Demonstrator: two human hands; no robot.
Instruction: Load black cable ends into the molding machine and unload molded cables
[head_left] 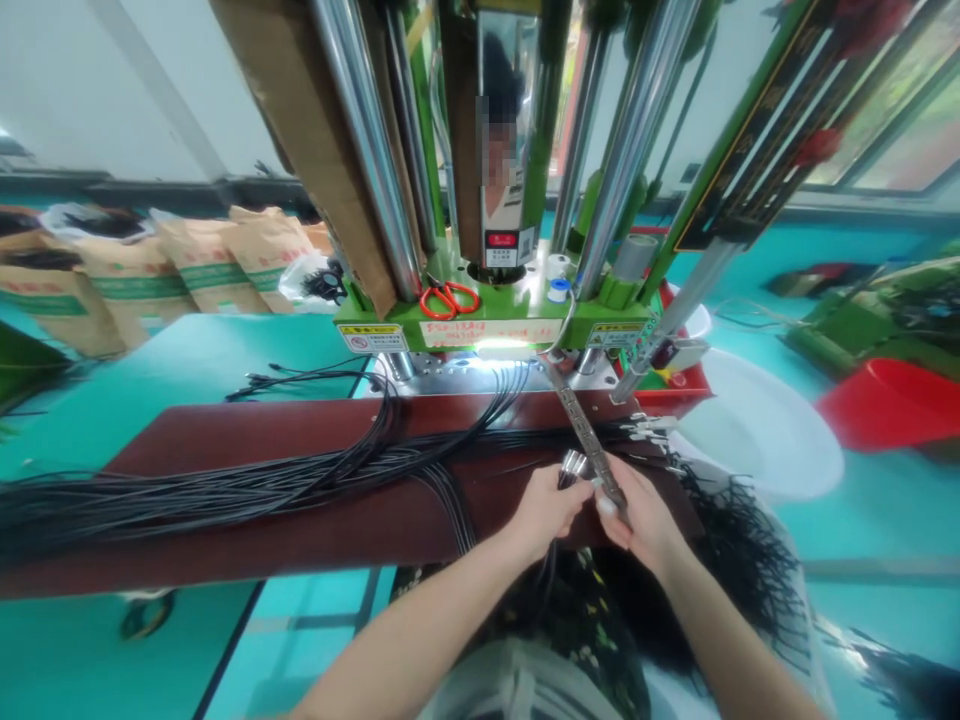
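Note:
My left hand is closed around a small bunch of black cables with silvery metal connector ends sticking up past the fingers. My right hand grips the near end of a long, narrow metal bar with notches. The bar slants away toward the lit opening of a green press. Both hands meet above the front edge of a dark red-brown board. Left of them, a thick bundle of black cables lies across the board. Several cables run into the press opening.
Orange-handled scissors rest on the press ledge. To the right stand a red tray, a large white round tub and a red bucket. Black moulded pieces pile up beside my right arm. Paper sacks line the left back.

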